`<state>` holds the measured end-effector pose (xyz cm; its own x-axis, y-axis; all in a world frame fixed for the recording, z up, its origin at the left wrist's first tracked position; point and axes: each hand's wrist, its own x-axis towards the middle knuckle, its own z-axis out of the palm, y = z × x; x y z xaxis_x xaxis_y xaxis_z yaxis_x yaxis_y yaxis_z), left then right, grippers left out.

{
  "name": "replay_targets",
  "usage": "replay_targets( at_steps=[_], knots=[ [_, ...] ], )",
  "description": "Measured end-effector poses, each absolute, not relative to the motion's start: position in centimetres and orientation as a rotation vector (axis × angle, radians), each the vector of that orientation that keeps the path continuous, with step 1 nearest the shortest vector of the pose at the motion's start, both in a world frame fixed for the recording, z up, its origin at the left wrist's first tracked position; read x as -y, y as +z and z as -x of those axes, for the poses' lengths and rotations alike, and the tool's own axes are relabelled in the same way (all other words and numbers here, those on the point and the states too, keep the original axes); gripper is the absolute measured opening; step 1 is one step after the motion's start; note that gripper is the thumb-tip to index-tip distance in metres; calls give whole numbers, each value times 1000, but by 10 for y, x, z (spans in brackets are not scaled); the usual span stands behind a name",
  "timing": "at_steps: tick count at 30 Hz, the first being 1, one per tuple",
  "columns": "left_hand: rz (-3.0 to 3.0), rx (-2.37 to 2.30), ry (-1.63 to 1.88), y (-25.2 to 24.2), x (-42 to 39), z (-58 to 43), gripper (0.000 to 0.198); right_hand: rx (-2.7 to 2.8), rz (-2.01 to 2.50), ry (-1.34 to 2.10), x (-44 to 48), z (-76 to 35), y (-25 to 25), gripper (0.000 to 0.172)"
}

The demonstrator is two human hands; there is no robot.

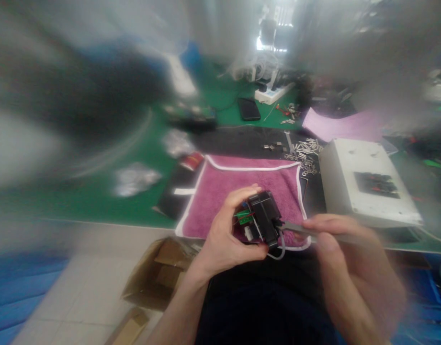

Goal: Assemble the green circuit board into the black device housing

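My left hand [225, 235] grips a black electronic housing [266, 215] from its left side, thumb below and fingers above. Green circuit board [245, 218] shows at the housing's left side, by the palm. From the housing's right side a grey cable [282, 249] loops downward. Pinched between thumb and fingers of my right hand [349, 258] is a metal wrench [295, 228]. Its head meets the housing where the cable comes out; the exact fit there is too small to tell. Beneath both lies a purple cloth [220, 196] with white edging.
A white box [364, 182] with a dark panel stands to the right. Loose metal screws [306, 147] and another wrench [289, 142] lie behind the cloth. Farther back are a black phone [249, 109] and a power strip [274, 93]. An open cardboard box [148, 282] sits below the table edge.
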<state>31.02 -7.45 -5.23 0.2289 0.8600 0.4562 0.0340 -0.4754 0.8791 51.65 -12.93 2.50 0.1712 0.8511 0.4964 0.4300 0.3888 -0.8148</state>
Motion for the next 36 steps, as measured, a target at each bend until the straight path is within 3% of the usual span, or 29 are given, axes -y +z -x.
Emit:
replay_targets(
  at_steps=[3, 5, 8, 11, 13, 16, 20, 23, 26, 29, 32, 36],
  knots=[
    [-1717, -836, 1337, -52, 75, -310, 111, 1762, 1088, 222, 133, -513, 31, 32],
    [-1721, -843, 1340, -52, 75, -310, 111, 1714, 1115, 281, 128, -512, 28, 29],
    [-1731, -856, 1355, -53, 75, -311, 113, 1240, 1232, 770, 115, -516, 15, 10],
    [-1724, -860, 1362, -54, 74, -311, 113, 861, 1164, 1171, 107, -519, 8, 14],
    [-1722, -856, 1361, -54, 74, -311, 112, 891, 1215, 1055, 111, -519, 11, 12],
    [-1726, -829, 1360, -54, 74, -310, 110, 1248, 1315, 621, 125, -515, 23, 11],
    [-1713, -818, 1361, -53, 74, -310, 108, 1762, 1072, 230, 132, -510, 33, 33],
    [-1722, -831, 1353, -53, 74, -310, 109, 1717, 1089, 304, 126, -512, 24, 31],
    [-1738, -841, 1349, -52, 74, -310, 111, 1255, 1204, 791, 117, -516, 11, 10],
    [-1729, -848, 1350, -53, 74, -310, 112, 993, 1189, 1052, 114, -517, 6, 15],
    [-1719, -849, 1358, -54, 74, -311, 112, 1192, 1272, 650, 121, -514, 15, 10],
    [-1720, -825, 1347, -53, 74, -310, 109, 1653, 1130, 242, 130, -510, 31, 28]
  ],
)
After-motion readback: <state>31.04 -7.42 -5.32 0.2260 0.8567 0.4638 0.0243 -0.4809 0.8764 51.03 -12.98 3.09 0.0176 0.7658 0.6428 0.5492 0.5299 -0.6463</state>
